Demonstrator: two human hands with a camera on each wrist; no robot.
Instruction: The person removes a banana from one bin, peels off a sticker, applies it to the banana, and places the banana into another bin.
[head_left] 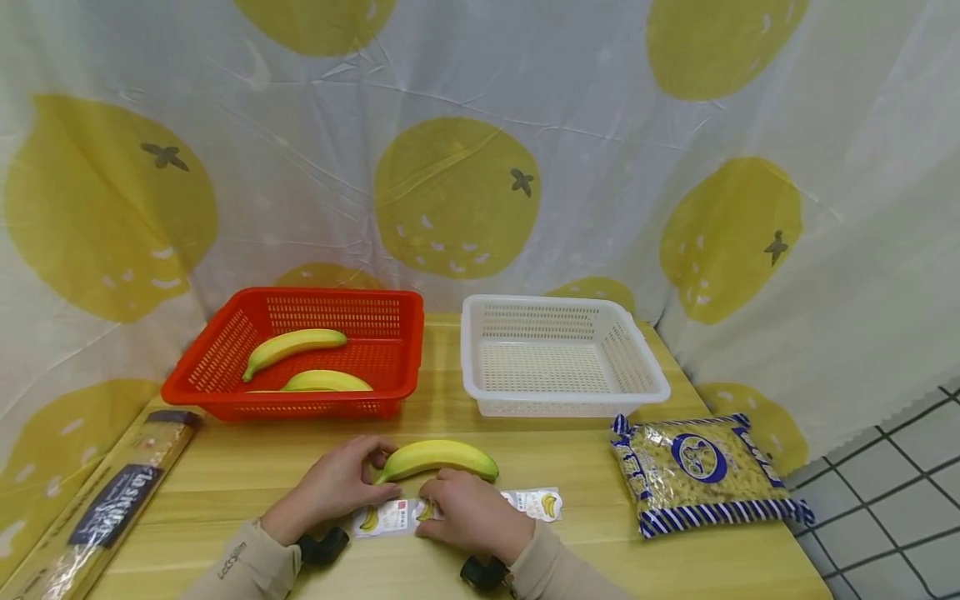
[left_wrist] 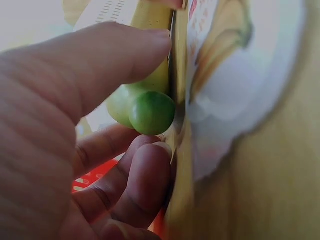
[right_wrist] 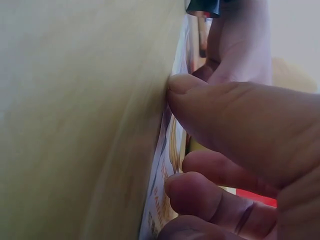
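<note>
A yellow banana point(head_left: 438, 457) with a green stem end lies crosswise on the table. My left hand point(head_left: 348, 477) has its curled fingers and thumb about that stem end, seen close in the left wrist view as a green tip point(left_wrist: 153, 113). In front of the banana lies a strip of white stickers point(head_left: 390, 517) printed with bananas. My right hand point(head_left: 472, 510) covers the middle of this strip. In the right wrist view its thumb point(right_wrist: 200, 100) and bent fingers pinch at the strip's printed face point(right_wrist: 167, 170). Whether a sticker is lifted is hidden.
A red basket point(head_left: 300, 410) holding two bananas stands at the back left, a white basket point(head_left: 570, 408) beside it. At the right lies a bag of pasta point(head_left: 697, 471); a long spaghetti pack point(head_left: 120, 508) runs along the left edge. A lemon-patterned curtain point(head_left: 585, 183) hangs behind.
</note>
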